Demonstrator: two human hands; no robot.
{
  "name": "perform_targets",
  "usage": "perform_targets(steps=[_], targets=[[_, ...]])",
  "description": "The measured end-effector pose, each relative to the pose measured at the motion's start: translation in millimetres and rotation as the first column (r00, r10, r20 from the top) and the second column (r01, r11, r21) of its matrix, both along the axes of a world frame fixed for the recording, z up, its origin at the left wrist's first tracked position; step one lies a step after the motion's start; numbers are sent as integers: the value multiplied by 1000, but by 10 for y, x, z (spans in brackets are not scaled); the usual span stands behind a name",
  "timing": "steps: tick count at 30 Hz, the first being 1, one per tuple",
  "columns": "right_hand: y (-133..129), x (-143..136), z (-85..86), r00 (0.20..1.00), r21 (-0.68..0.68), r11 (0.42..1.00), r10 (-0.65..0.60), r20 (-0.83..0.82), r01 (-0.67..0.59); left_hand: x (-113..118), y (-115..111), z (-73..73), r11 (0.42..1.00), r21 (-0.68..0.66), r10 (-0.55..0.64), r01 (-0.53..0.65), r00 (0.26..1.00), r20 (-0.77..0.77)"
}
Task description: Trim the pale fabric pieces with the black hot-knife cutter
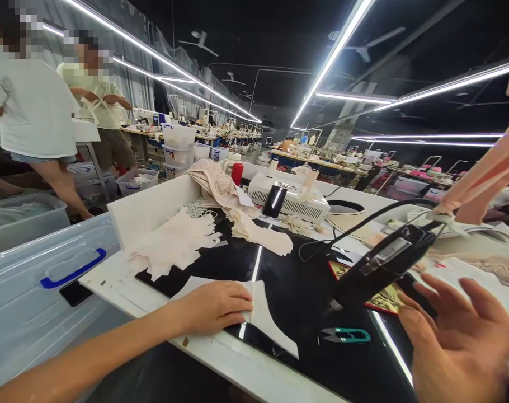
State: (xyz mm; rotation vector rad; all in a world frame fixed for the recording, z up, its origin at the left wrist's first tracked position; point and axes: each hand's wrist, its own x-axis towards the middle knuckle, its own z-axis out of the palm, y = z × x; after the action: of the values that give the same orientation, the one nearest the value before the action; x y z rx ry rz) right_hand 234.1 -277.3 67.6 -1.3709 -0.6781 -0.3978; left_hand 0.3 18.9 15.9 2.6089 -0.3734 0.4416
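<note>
With fingers of left hand (215,308) loosely bent, pressing pale cut piece (268,320) flat on black tabletop (302,288); with right hand (464,341) half-open, empty, near black tool (384,263). Possible skewing from uneven pressure.

The left hand (221,307) lies palm down with fingers together, its forearm (99,352) stretching in from the lower left. The right hand (460,336) is raised (slightly blurred), palm turned inward, fingers spread and loosely curled.

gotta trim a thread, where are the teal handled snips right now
In the head view, the teal-handled metal snips lie right of centre on the glossy black tabletop, below the tip of the black handheld tool.
</note>
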Motion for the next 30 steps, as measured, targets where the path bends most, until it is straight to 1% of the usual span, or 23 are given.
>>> perform_targets(steps=[3,5,7,9,10,13,16,20,24,27,30], targets=[[385,-143,160,992,-22,1000,10,-123,-13,90,-36,-5,995,16,-98,98,994,46],[569,-231,228,991,13,1000,11,-135,-10,136,-57,3,990,46,-136,134,989,57],[691,-284,266,990,52,998,-32,-134,40,172,-77,22,984,89,-164,158,984,74],[770,-300,282,993,67,997,-32,-116,40,208,-101,48,979,121,-174,162,980,96],[802,-298,283,995,66,998,-10,-103,17,230,-116,61,979,130,-172,157,979,107],[886,-282,271,992,64,992,110,-62,-106,328,-185,91,978,163,-152,132,981,122],[979,-282,259,976,77,975,214,-44,-211,468,-266,94,963,245,-146,108,979,142],[1116,-298,253,941,132,940,327,-87,-315,635,-327,50,938,337,-145,84,976,160],[1229,-297,222,897,151,915,397,-193,-373,686,-318,-35,924,375,-146,75,975,165],[1297,-290,179,891,182,907,411,-193,-380,663,-313,-96,920,385,-148,68,972,184],[1361,-283,143,886,231,898,421,-195,-376,628,-333,-118,925,375,-144,52,964,221]])
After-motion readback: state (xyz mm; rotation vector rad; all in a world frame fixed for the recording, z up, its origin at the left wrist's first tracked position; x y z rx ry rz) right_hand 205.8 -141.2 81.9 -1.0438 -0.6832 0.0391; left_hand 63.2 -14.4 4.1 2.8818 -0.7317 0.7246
